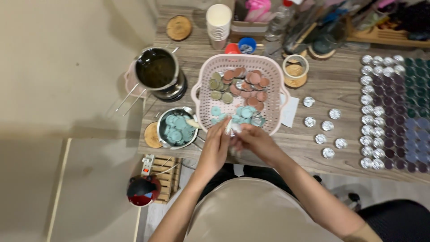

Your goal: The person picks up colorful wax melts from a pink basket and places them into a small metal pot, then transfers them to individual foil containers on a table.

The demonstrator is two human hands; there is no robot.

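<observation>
My left hand (214, 145) and my right hand (255, 141) meet at the table's near edge, just in front of a pink perforated basket (204, 74). Together they pinch a small silvery-white item (233, 128); what it is stays unclear. The basket holds several round wax discs: brown ones (251, 85), olive ones (218, 87) and light blue ones (244, 114). Left of my left hand stands a small metal pot (162, 134) filled with light blue discs (177, 127).
A larger metal pot (156, 71) of dark liquid sits on a burner at the left. Loose foil cups (327, 126) lie to the right, rows of filled cups (394, 112) beyond. Paper cups (218, 24), a wicker cup (295, 71) and wooden coasters (178, 28) stand behind.
</observation>
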